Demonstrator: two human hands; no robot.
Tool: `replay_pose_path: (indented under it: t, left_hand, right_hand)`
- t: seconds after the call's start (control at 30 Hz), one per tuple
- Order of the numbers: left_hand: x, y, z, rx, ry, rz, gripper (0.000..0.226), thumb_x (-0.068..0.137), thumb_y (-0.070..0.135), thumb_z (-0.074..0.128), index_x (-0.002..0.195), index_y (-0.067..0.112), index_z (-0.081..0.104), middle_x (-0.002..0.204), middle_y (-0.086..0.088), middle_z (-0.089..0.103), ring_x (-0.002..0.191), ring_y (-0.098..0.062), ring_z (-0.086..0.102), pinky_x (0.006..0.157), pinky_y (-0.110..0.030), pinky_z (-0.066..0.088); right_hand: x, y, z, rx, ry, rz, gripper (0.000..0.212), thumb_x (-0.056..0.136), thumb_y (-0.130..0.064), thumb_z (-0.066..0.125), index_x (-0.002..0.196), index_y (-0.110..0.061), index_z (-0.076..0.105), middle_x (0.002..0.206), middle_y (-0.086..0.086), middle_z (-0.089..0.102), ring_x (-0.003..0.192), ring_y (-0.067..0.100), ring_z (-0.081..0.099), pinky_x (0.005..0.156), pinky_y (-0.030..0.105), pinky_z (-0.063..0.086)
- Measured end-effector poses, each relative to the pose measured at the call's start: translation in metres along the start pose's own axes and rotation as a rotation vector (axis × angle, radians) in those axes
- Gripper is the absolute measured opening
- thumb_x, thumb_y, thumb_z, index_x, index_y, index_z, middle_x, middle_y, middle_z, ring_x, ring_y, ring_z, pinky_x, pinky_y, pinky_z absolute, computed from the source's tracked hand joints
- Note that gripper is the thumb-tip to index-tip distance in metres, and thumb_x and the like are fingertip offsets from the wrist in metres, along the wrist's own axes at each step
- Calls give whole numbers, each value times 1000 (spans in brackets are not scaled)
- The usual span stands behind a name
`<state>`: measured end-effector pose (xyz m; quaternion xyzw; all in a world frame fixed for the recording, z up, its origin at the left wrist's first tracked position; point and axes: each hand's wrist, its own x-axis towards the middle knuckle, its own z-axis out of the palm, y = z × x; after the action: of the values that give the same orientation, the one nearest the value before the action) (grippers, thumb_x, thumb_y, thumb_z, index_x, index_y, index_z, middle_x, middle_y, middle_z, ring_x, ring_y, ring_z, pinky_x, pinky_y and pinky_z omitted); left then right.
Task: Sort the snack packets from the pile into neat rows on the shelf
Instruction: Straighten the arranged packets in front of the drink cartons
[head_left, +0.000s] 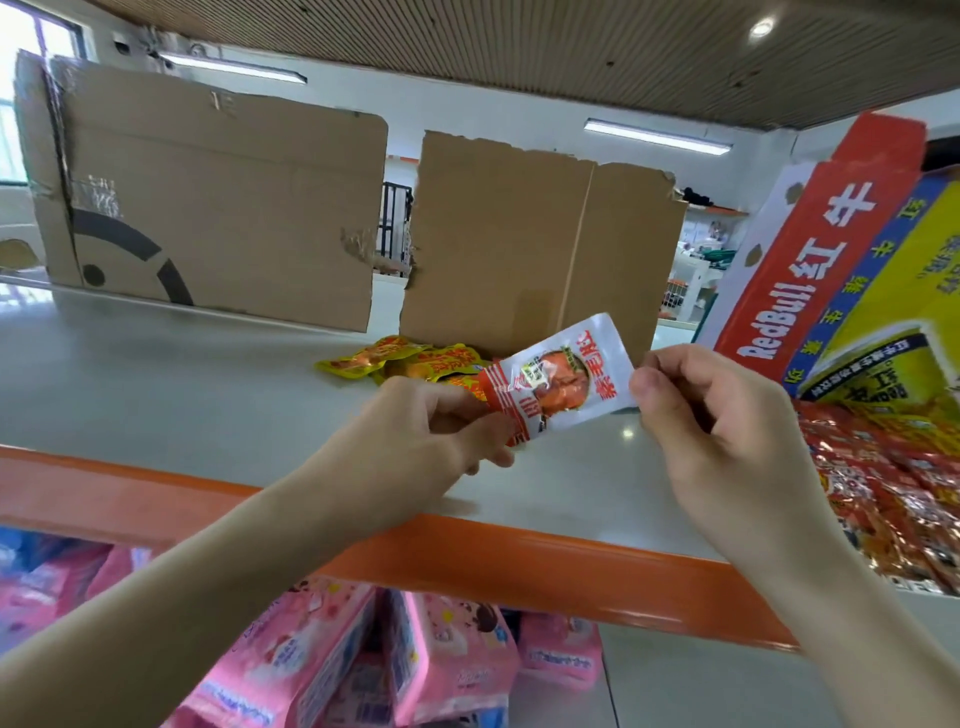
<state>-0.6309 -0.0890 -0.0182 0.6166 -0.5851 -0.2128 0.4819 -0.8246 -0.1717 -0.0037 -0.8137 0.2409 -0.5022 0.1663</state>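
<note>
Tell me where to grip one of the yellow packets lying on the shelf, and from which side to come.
Take the leftmost yellow packet by its flat sealed edge at the left end, coming from the left along the shelf. That end juts clear of the other packets and lies flat, so a pinch fits. Both hands are busy: the left hand and right hand pinch the red-and-white packet.

The red-and-white snack packet (558, 382) is glossy plastic film that catches glare. The grey shelf (156, 379) looks smooth and faintly shiny, with a glossy orange front edge (519, 566). The cardboard sheets (218, 197) are matt brown with rough, torn edges. The pile of packets (893, 483) glints like foil.
</note>
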Motion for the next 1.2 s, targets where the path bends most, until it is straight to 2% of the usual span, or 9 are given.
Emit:
replay_pose_path:
  t: [0.1, 0.23, 0.4, 0.57, 0.77, 0.93, 1.03, 1.13, 1.2]
  left_hand:
    - [4, 3, 4, -136, 90, 36, 18, 95, 14, 61, 81, 17, 72, 74, 7, 75, 62, -4, 60, 59, -9, 45]
    - [17, 5, 2, -352, 219, 62, 26, 93, 15, 63, 69, 24, 69, 63, 5, 64, 61, -9, 55, 56, -15, 39]
    - [26, 27, 14, -263, 173, 198, 23, 95, 10, 61, 74, 19, 67, 62, 12, 63, 57, 2, 53, 56, -10, 42]
    - [34, 52, 42, -223, 194, 233, 21, 94, 18, 65, 73, 20, 70, 64, 10, 68, 60, -2, 59, 53, -18, 48]
    - [42, 95, 99, -263, 147, 247, 16, 90, 25, 69, 77, 18, 72, 62, 2, 69, 53, -6, 54, 48, -17, 44]
    - [40, 139, 167, -433, 44, 253, 13, 88, 23, 68, 83, 12, 74, 62, 5, 70, 54, -5, 61, 51, -17, 48]
    - [37, 161, 213, -491, -14, 262, 11, 79, 26, 73, 73, 18, 77, 71, -2, 74, 63, -12, 67, 56, -23, 53]
    - [32, 184, 262, -450, -44, 312, 18, 79, 24, 73, 62, 27, 76, 59, 7, 69, 51, -4, 57, 51, -16, 47]
    - [28, 199, 295, -407, -61, 321, 20, 83, 23, 73, 65, 28, 77, 58, 6, 68, 52, -6, 56, 53, -22, 49]
  right_hand:
    - [-5, -2, -3, 45, 26, 24, 21, 91, -30, 49, 79, -18, 61, 57, 3, 50, 49, 8, 42, 44, 19, 27]
    - [-16, 2, -9, 121, -142, 134, 26, 88, -33, 54, 67, -20, 60, 54, -4, 46, 52, 9, 39, 48, 26, 29]
    - [-24, 9, -23, 118, -145, 217, 27, 86, -38, 54, 80, -17, 69, 57, -5, 53, 55, 8, 47, 48, 22, 34]
    - [-35, 15, -52, 106, -185, 164, 27, 91, -29, 49, 71, -19, 64, 57, -3, 54, 52, 6, 45, 49, 20, 33]
    - [-56, 38, -103, -70, -49, 97, 18, 88, -24, 55, 71, -22, 62, 56, -4, 53, 53, 16, 49, 52, 38, 40]
    - [-83, 62, -166, -49, 106, 162, 18, 88, -24, 56, 71, -20, 61, 57, -14, 52, 53, 7, 45, 51, 22, 33]
    - [-106, 74, -212, -80, 177, 200, 18, 88, -28, 56, 72, -22, 62, 56, -10, 52, 51, 11, 44, 49, 28, 34]
    - [-133, 86, -260, -96, 194, 259, 19, 90, -29, 58, 74, -20, 65, 55, -4, 51, 50, 13, 42, 50, 28, 33]
    - [-151, 93, -291, -100, 212, 307, 19, 93, -23, 63, 75, -22, 66, 54, -8, 52, 49, 5, 43, 50, 24, 34]
